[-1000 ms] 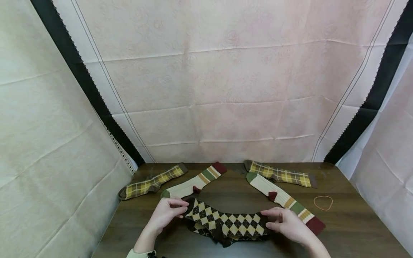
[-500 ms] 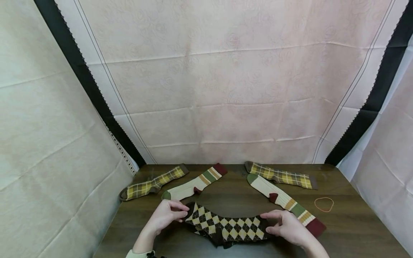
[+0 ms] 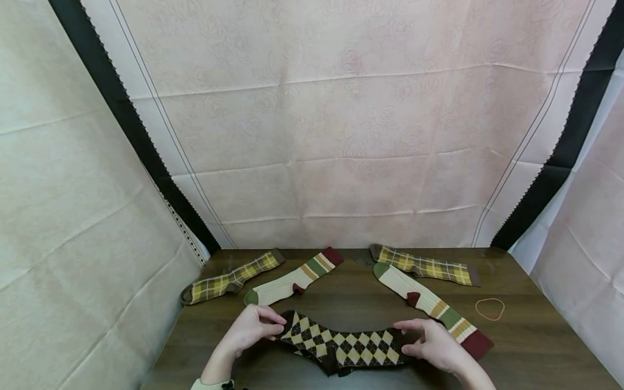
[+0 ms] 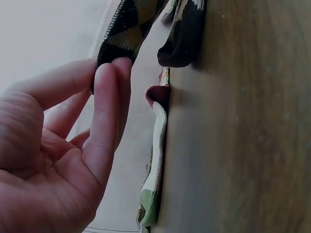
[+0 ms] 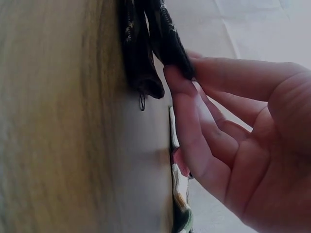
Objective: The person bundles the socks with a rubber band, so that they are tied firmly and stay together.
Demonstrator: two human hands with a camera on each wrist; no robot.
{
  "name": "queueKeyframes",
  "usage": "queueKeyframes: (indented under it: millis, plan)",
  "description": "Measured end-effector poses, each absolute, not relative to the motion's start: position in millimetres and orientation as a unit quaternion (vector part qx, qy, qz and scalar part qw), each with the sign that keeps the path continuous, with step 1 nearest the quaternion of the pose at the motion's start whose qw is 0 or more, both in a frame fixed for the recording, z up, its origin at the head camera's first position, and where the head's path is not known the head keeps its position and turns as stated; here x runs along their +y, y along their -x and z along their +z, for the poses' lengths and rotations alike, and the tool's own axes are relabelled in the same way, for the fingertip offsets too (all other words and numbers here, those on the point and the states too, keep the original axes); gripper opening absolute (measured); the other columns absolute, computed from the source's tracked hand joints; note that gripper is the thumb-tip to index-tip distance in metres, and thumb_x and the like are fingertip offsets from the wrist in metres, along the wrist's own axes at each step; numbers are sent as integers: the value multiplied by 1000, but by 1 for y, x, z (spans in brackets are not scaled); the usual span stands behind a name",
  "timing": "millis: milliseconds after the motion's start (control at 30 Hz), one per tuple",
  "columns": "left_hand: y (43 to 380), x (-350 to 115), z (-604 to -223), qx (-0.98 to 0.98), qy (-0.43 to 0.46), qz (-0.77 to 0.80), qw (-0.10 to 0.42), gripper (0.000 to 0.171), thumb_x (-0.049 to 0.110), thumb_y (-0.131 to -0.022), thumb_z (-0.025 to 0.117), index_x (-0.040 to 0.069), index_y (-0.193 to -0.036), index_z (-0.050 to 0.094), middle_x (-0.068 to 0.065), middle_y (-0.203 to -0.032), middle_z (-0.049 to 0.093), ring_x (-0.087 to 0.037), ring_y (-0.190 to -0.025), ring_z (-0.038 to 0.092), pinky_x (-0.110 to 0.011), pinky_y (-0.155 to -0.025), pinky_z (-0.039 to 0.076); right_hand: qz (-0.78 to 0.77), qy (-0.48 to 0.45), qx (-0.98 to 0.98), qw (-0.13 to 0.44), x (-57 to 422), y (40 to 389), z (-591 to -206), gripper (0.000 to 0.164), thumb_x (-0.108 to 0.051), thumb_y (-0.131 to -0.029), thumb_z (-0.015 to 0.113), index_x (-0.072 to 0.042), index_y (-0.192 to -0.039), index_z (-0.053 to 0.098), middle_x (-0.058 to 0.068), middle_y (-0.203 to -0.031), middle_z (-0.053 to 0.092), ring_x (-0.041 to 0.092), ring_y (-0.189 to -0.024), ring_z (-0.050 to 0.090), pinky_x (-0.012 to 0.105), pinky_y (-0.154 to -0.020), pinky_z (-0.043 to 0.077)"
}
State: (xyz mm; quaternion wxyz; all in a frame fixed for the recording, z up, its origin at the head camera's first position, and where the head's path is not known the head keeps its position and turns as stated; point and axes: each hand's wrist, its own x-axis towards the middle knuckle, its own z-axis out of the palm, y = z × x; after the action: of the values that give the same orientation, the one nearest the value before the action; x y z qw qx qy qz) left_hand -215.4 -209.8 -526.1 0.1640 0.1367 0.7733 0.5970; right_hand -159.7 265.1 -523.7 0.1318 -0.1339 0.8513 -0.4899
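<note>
A black argyle sock (image 3: 361, 348) with yellow and cream diamonds is stretched sideways between my two hands. My left hand (image 3: 248, 329) pinches its toe end between thumb and fingers. At the cuff end, my right hand (image 3: 434, 344) pinches the dark edge. A second argyle sock (image 4: 183, 46) lies on the table just under the held one, mostly covered by it in the head view. Both wrist views show a gap between the held sock and this lower sock (image 5: 142, 68).
Behind the hands lie two cream socks with striped cuffs, one left (image 3: 280, 287) and one right (image 3: 424, 298). Farther out are two yellow plaid socks, left (image 3: 229, 279) and right (image 3: 429, 266). A rubber band (image 3: 489, 310) rests right on the wooden table (image 3: 536, 346). Fabric walls (image 3: 351, 135) enclose it.
Both hands have brought the held argyle sock slightly nearer to me, so it now covers more of the sock underneath. The pinch at each end stays the same.
</note>
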Motion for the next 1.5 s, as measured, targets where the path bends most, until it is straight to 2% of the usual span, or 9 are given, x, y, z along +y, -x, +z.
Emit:
queueKeyframes:
  millis: [800, 1000, 1133, 1333, 1500]
  plan:
    - [216, -213, -532, 793, -134, 568, 173, 16, 5, -93, 81, -3, -107, 82, -8, -107, 71, -25, -84, 76, -37, -73, 64, -481, 125, 856, 141, 262, 161, -527, 46, -4, -89, 84, 0, -133, 71, 15, -119, 68, 20, -64, 65, 30, -57, 54]
    - [217, -211, -534, 803, -142, 554, 168, 17, 7, -92, 82, 0, -107, 83, -8, -90, 76, -22, -75, 74, -36, -69, 64, -475, 129, 860, 138, 262, 161, -529, 46, -4, -89, 85, 1, -133, 71, 14, -115, 69, 20, -64, 67, 31, -57, 55]
    - [217, -210, -534, 808, -141, 548, 163, 18, 5, -90, 83, 1, -108, 82, -7, -81, 73, -21, -71, 71, -36, -68, 63, -466, 138, 863, 136, 263, 161, -531, 46, -5, -89, 85, 1, -133, 71, 13, -114, 69, 18, -63, 66, 30, -57, 56]
    - [216, -208, -534, 806, -139, 551, 167, 20, 2, -88, 84, -2, -107, 80, -5, -81, 64, -17, -68, 67, -37, -66, 63, -464, 146, 863, 137, 264, 161, -534, 47, -6, -90, 85, 1, -134, 70, 12, -111, 66, 17, -64, 65, 31, -58, 56]
    - [215, -208, -535, 806, -143, 547, 172, 19, 0, -86, 84, -2, -105, 80, -4, -82, 62, -17, -68, 67, -36, -66, 63, -457, 149, 867, 135, 264, 161, -535, 49, -7, -89, 86, 0, -135, 69, 12, -109, 65, 15, -64, 63, 30, -58, 55]
